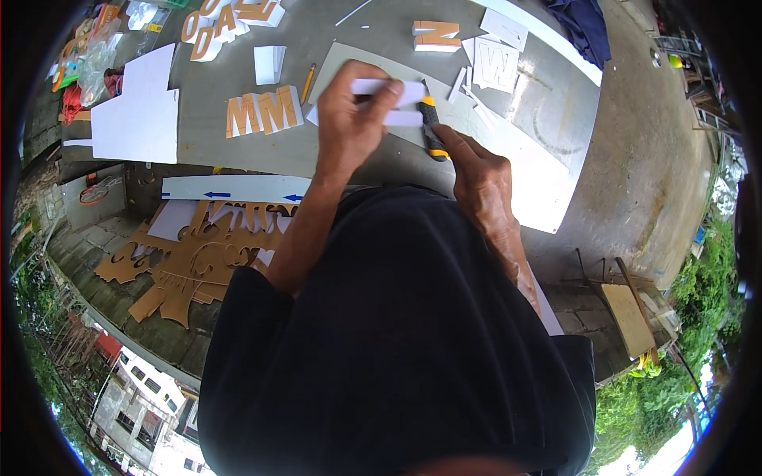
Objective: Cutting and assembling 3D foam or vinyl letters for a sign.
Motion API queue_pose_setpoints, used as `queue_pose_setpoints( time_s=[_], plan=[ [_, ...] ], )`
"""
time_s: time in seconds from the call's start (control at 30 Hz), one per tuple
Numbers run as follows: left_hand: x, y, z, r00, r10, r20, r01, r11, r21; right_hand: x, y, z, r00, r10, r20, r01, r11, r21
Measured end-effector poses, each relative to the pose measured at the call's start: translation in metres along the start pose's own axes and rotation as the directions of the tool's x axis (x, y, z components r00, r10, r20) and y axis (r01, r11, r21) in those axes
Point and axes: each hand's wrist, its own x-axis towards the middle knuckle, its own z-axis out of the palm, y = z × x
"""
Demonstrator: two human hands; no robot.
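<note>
My left hand (355, 119) is closed on a white foam-board piece, its thumb on top. Two parallel white arms (406, 119) of the piece stick out to the right, toward a black and yellow utility knife (432, 136). The fingertips of my right hand (480, 168) are at the middle of the knife's handle and appear to grip it; the thumb is hidden. Both hands are over a pale board (397, 70) on the grey table. Left of them stand two brown-faced, white-sided M-shaped letters (262, 112), with a pencil (308, 84) beside them.
More block letters (230, 30) stand at the far left, and an N-shaped one (436, 36) farther back. White offcuts and a sheet with a W outline (496, 65) lie to the right. White boards (135, 119) are at the left; brown cut-out sheets (186, 270) lie below the table edge.
</note>
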Motion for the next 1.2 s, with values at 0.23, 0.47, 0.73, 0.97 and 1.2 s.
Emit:
queue_pose_setpoints(
  time_s=[0.23,0.47,0.73,0.97,1.2],
  plan=[
    [0.001,0.023,0.0,0.989,-0.116,-0.091,0.11,0.991,-0.071,0.014,-0.012,-0.011,0.935,0.355,0.028,-0.354,0.919,0.174],
    [-0.002,0.027,0.011,0.996,-0.023,0.091,0.032,0.994,-0.102,0.037,-0.024,-0.016,0.986,0.166,-0.027,-0.159,0.971,0.181],
    [-0.002,0.026,0.023,0.984,-0.117,0.137,0.134,0.983,-0.128,0.03,-0.019,-0.02,0.985,0.16,0.061,-0.167,0.978,0.122],
    [-0.004,0.019,0.025,0.968,-0.097,0.23,0.138,0.976,-0.17,0.022,-0.014,-0.018,0.992,0.112,0.052,-0.116,0.989,0.091],
    [-0.008,0.02,0.031,0.977,-0.099,0.189,0.125,0.984,-0.126,0.018,-0.014,-0.015,0.985,0.175,0.002,-0.175,0.984,0.011]
  ],
)
